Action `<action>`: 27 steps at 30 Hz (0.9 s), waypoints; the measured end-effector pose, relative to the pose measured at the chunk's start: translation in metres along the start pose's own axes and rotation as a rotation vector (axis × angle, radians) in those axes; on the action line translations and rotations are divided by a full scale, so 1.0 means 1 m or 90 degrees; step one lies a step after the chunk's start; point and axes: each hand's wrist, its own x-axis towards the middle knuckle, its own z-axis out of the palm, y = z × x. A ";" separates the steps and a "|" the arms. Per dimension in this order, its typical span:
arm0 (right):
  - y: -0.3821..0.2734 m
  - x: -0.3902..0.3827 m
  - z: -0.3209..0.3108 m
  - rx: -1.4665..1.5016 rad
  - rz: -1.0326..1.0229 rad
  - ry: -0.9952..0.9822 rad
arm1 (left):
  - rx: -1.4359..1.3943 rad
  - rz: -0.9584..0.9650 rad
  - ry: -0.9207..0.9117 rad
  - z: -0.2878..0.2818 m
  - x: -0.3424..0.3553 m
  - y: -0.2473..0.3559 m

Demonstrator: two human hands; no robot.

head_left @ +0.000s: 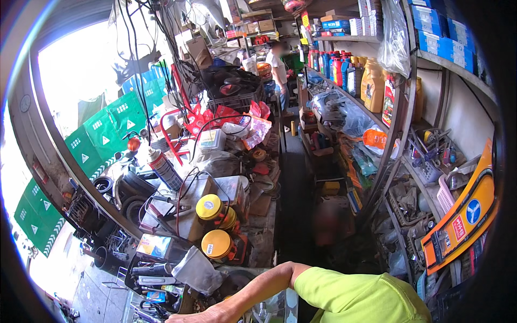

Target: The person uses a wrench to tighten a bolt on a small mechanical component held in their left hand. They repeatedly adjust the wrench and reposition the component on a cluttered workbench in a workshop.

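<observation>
My right arm, in a lime-green sleeve, comes in at the lower right and bends at the elbow towards the lower left. Only the back of my right hand (207, 316) shows at the bottom edge; its fingers are cut off, and whether it holds anything is hidden. Just beyond it, a crumpled whitish plastic bag (198, 270) lies beside a container of hand tools (156, 281). Metal parts (262, 312) lie under the forearm. Two yellow-lidded tubs (209, 206) (217, 244) stand farther up the bench. My left hand is out of view.
A spray can (165, 169) and a clear plastic box (212, 140) stand among the bench clutter. Cables (142, 70) hang above. On the right, shelves carry oil bottles (372, 86) and an orange panel (460, 215). Another person (278, 70) stands far down the aisle.
</observation>
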 end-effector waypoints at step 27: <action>-0.018 0.001 0.008 0.094 -0.058 0.441 | 0.169 0.030 0.175 -0.005 -0.003 0.000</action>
